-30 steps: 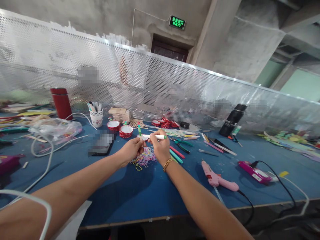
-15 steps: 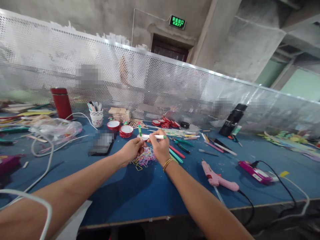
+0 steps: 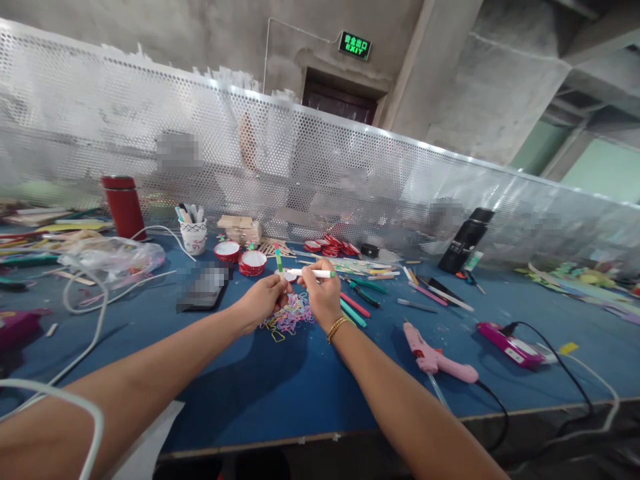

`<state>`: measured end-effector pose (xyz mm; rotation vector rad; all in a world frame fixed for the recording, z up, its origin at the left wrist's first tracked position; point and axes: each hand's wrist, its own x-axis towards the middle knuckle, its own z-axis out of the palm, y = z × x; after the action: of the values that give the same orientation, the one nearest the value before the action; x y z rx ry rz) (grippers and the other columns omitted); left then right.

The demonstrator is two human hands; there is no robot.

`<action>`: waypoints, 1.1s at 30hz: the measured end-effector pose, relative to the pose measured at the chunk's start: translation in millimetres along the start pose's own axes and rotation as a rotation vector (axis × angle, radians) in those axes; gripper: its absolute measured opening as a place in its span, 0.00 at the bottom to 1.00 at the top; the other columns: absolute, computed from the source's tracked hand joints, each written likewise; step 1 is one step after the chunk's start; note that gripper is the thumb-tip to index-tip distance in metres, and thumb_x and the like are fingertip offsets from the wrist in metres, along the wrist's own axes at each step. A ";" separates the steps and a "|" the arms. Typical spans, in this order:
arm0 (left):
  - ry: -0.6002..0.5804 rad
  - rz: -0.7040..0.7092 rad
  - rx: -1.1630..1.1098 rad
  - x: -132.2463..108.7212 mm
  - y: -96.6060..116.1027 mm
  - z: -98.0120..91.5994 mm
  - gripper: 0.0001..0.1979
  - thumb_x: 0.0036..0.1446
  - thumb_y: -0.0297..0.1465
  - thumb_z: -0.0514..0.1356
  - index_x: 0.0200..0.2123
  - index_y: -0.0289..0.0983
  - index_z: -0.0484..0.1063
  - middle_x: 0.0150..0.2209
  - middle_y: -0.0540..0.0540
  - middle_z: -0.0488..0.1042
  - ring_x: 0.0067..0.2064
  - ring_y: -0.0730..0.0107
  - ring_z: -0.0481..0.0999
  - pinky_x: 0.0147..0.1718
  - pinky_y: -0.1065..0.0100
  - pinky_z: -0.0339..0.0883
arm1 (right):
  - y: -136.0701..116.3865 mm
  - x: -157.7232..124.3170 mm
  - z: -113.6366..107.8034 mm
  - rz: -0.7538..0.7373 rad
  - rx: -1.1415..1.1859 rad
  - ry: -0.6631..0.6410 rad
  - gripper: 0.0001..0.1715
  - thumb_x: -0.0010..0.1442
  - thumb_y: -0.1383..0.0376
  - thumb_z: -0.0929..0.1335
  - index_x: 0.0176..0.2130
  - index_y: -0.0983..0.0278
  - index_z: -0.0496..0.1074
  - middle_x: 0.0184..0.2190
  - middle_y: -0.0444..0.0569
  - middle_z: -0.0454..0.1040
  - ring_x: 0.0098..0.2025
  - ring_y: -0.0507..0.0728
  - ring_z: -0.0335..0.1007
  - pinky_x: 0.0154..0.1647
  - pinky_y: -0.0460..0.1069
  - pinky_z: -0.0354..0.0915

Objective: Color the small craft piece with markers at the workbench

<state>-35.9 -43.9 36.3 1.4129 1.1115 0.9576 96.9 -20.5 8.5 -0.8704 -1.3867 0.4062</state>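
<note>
Between thumb and fingers, my left hand (image 3: 267,301) pinches a thin stick (image 3: 279,257) standing upright, banded in green, teal and red. My right hand (image 3: 323,291) grips a white marker pen (image 3: 315,273) with a green end, held level. The pen's left tip points at the lower part of the stick; whether it touches cannot be made out. Beneath both hands lies a heap of coloured loops (image 3: 293,315). Right of my right hand are a red marker (image 3: 355,304) and a teal marker (image 3: 353,312), beside dark-handled pliers (image 3: 364,291).
A pink glue gun (image 3: 437,357) lies on the blue table at right, near a purple device (image 3: 510,345) with a cord. At left stand a red flask (image 3: 123,207), a cup of pens (image 3: 193,235) and a phone (image 3: 205,287). Behind runs a perforated metal screen (image 3: 300,167).
My right hand and the marker have shifted slightly to the right and down. The stick in my left hand has barely moved.
</note>
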 end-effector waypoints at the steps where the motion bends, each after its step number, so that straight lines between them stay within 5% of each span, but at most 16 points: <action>1: 0.000 0.000 -0.002 -0.2 0.3 0.1 0.12 0.64 0.30 0.46 0.29 0.36 0.63 0.16 0.56 0.60 0.16 0.82 0.53 0.16 0.79 0.44 | 0.4 0.1 0.0 -0.001 0.003 -0.001 0.10 0.60 0.60 0.65 0.29 0.61 0.65 0.23 0.40 0.71 0.26 0.52 0.67 0.33 0.48 0.63; 33: -0.026 0.022 -0.009 0.0 -2.3 1.3 0.12 0.62 0.33 0.48 0.28 0.35 0.63 0.16 0.55 0.60 0.16 0.82 0.53 0.16 0.78 0.44 | 6.1 1.9 0.9 0.003 0.034 -0.014 0.11 0.60 0.57 0.65 0.30 0.61 0.65 0.24 0.41 0.72 0.29 0.53 0.68 0.36 0.48 0.64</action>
<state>-34.9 -44.2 33.9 1.4290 1.0737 0.9564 97.8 -14.9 5.3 -0.8435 -1.3878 0.4370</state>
